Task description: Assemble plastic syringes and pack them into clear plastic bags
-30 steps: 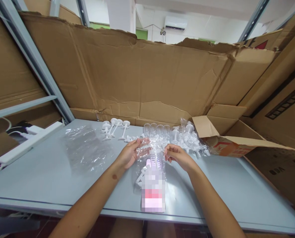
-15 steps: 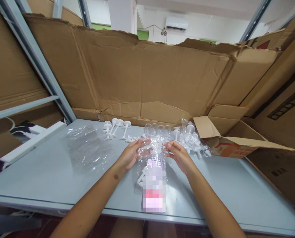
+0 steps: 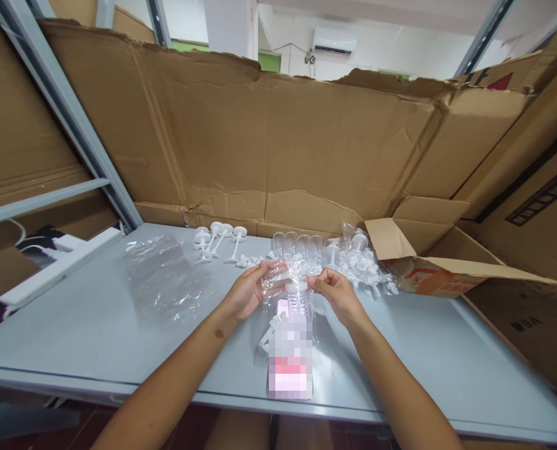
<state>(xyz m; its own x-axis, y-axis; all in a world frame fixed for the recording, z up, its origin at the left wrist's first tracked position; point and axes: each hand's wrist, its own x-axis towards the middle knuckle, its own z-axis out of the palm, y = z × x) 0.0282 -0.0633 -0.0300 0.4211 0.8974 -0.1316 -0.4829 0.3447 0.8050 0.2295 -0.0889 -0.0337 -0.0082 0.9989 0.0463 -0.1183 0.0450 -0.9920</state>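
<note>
A clear plastic bag (image 3: 299, 272) is stretched between my two hands over the table. Inside its lower part are a clear ribbed cylinder with a white cap (image 3: 297, 299) and white plastic pieces (image 3: 267, 337). My left hand (image 3: 247, 289) holds the bag's left side, its fingers extended and showing through the film. On the right edge, just beside the cap, my right hand (image 3: 337, 292) pinches the film between thumb and fingers. Below them lies a pink flat item, mostly masked by a pixelated patch (image 3: 291, 369).
White spool-shaped stands (image 3: 235, 244) and several clear ribbed cups (image 3: 297, 242) line the back. Bagged white parts (image 3: 367, 265) lie beside an open cardboard box (image 3: 440, 275). Flat plastic bags (image 3: 165, 278) and a power strip (image 3: 62, 269) are at left. A cardboard wall (image 3: 278, 137) stands behind.
My right hand has drawn its fingers together into a pinch on the bag's edge. The left hand stays nearly where it was.
</note>
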